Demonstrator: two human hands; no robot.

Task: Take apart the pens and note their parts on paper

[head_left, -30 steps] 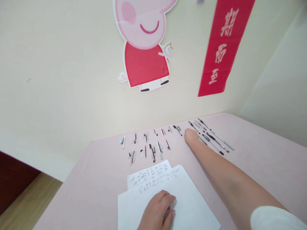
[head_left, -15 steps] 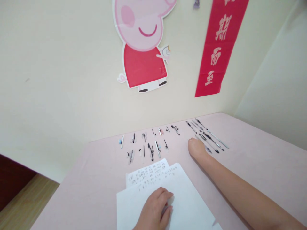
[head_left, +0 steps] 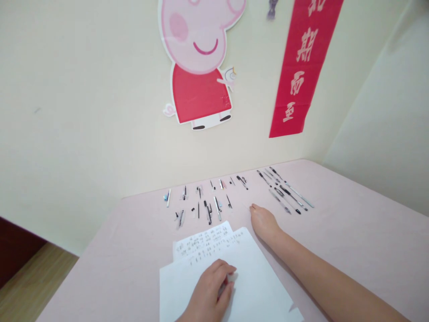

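Observation:
My left hand (head_left: 209, 290) rests on a blank white sheet (head_left: 258, 277), palm down, fingers loosely bent with their tips on the paper. Under it lies a second sheet with handwriting (head_left: 204, 241). My right hand (head_left: 264, 222) lies on the pink table (head_left: 351, 232) just right of the sheets. Its fingers are drawn together and point toward the far left; what they hold, if anything, is hidden. A row of several whole pens (head_left: 284, 192) lies beyond it to the right. Several small pen parts (head_left: 208, 208) lie in two rows past the paper.
The table stands against a cream wall with a pink cartoon pig sticker (head_left: 201, 67) and a red banner with characters (head_left: 301, 67). A second wall closes the right side. Wooden floor (head_left: 27, 290) shows past the table's left edge.
My right hand has pulled back from the row of pens toward me and to the left, and now sits beside the sheets. My left hand stays on the paper.

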